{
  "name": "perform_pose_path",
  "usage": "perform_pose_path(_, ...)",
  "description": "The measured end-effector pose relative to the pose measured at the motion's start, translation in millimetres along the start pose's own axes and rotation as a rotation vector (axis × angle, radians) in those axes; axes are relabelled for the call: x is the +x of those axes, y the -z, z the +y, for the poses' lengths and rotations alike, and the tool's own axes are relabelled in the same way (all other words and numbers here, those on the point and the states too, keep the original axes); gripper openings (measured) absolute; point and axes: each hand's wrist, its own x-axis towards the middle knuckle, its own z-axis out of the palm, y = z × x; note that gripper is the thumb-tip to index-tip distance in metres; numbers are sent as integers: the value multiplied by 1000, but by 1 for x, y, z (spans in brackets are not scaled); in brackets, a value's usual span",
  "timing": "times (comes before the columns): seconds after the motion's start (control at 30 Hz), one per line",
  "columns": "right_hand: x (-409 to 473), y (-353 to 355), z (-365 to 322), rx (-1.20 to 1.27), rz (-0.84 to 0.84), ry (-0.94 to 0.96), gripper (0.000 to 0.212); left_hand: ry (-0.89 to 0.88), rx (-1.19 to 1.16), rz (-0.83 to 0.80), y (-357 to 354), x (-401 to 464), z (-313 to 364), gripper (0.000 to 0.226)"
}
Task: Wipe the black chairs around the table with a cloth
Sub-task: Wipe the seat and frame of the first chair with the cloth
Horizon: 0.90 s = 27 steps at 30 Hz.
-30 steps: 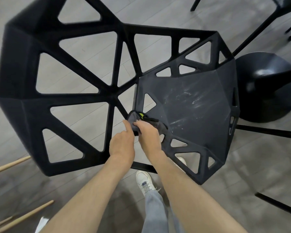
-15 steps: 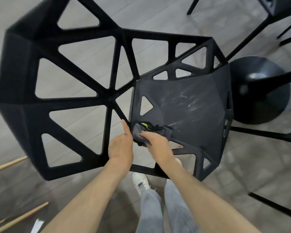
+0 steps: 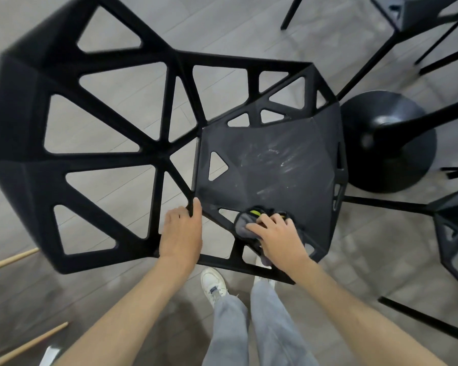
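Observation:
A black chair [image 3: 275,167] with a lattice of triangular holes fills the view, its tall back [image 3: 90,154] spreading to the left and its dusty, streaked seat to the right. My right hand [image 3: 278,236] presses a grey cloth [image 3: 242,224] with a yellow-green tag onto the near edge of the seat, fingers curled over it. My left hand [image 3: 181,233] grips a strut of the chair where the back meets the seat.
The table's round black base [image 3: 386,143] stands right of the chair. Other black chairs show at the top right [image 3: 421,11] and at the right edge [image 3: 455,233]. Wooden sticks [image 3: 19,347] lie on the grey floor at the lower left. My white shoes are under the chair.
My right hand slid the cloth to the right along the near edge of the seat. My left hand stayed on the strut. The view widened slightly.

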Motion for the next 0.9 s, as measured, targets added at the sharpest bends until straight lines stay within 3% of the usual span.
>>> perform_pose_path(0.13,-65,-10,44,-25,80,-86,48,-156,-135,340,-30,-21,11,36)
perform_pose_path(0.33,-40,-13,21,189,203,-316,28,-169,-208,618,-34,-24,17,36)
perform_pose_path(0.43,8,-10,-34,329,133,-154,29,-167,-194,656,-36,-24,17,32)
perform_pose_path(0.57,28,-11,-62,301,69,-8,30,-165,-151,648,-35,-25,16,32)
perform_pose_path(0.8,-22,-3,21,150,83,-98,35,-121,-152,634,-35,-25,18,33)
perform_pose_path(0.9,-58,-7,54,191,155,-310,35,-120,-146,646,-35,-26,18,33)
